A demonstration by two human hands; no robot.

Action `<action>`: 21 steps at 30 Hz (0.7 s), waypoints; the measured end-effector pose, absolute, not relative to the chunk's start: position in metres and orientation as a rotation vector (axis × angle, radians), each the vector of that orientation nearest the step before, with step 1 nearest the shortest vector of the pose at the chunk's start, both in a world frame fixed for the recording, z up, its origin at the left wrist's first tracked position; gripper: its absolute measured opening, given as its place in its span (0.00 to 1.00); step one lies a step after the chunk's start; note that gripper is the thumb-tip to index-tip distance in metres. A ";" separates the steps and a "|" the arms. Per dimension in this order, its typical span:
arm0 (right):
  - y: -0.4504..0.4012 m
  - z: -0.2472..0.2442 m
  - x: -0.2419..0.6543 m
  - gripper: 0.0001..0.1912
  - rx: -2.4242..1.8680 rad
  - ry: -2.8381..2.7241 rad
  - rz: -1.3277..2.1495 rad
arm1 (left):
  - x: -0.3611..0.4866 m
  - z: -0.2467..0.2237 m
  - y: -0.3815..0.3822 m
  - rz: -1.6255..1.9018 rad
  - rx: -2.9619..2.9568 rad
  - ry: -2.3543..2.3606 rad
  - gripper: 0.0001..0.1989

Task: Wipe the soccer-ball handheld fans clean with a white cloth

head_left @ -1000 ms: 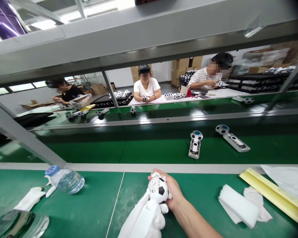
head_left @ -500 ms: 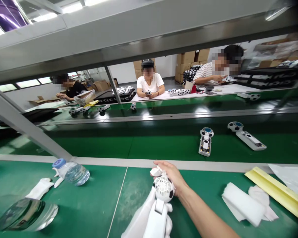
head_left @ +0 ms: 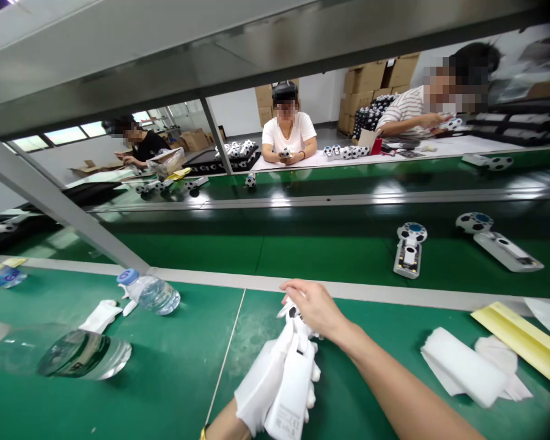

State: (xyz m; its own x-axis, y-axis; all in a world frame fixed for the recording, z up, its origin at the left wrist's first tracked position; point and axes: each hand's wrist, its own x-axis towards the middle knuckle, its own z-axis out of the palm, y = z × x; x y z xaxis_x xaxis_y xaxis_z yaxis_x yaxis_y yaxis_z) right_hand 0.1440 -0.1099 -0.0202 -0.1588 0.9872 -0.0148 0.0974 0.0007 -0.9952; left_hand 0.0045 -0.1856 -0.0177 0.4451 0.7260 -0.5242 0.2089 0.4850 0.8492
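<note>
In the lower middle my left hand (head_left: 268, 373), in a white glove, is wrapped round the white handle of a football-patterned device (head_left: 293, 385). Small printed text shows on the handle's near end. My bare right hand (head_left: 314, 308) covers most of the device's round black-and-white head, its fingers bent over the far end. A bit of white material shows under those fingers; whether the right hand pinches it or the head is hidden. Two similar devices lie on the green belt, one upright in view (head_left: 409, 250) and one slanted (head_left: 499, 241) at the right.
A large bottle (head_left: 82, 351), a small bottle (head_left: 153, 293) and a white glove (head_left: 101, 316) lie at the left. At the right are a white foam block (head_left: 462, 366) and a yellow strip (head_left: 522, 345). Three people sit beyond the belt, and a slanted metal post (head_left: 73, 208) stands left.
My right hand has moved over the device's round head and now hides most of it. The handle shows more of its printed face. The view has tilted down, bringing the large bottle further in.
</note>
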 end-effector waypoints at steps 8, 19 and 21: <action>-0.101 -0.061 0.170 0.20 -1.205 -0.619 1.464 | 0.000 -0.013 -0.167 0.529 1.055 1.163 0.17; -0.125 -0.074 0.158 0.28 -1.153 -0.584 1.368 | 0.014 -0.037 -0.136 0.754 1.481 1.580 0.15; -0.125 -0.078 0.155 0.29 -1.196 -0.637 1.352 | 0.010 -0.037 -0.125 0.678 1.694 1.736 0.18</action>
State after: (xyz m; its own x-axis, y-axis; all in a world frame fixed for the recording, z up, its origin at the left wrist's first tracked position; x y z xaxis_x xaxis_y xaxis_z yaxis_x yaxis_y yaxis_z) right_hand 0.1546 -0.1251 -0.0780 0.1853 0.9431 -0.2762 -0.3868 -0.1884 -0.9027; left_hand 0.0100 -0.1250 -0.0367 0.0074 0.9972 -0.0739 0.6829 0.0489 0.7288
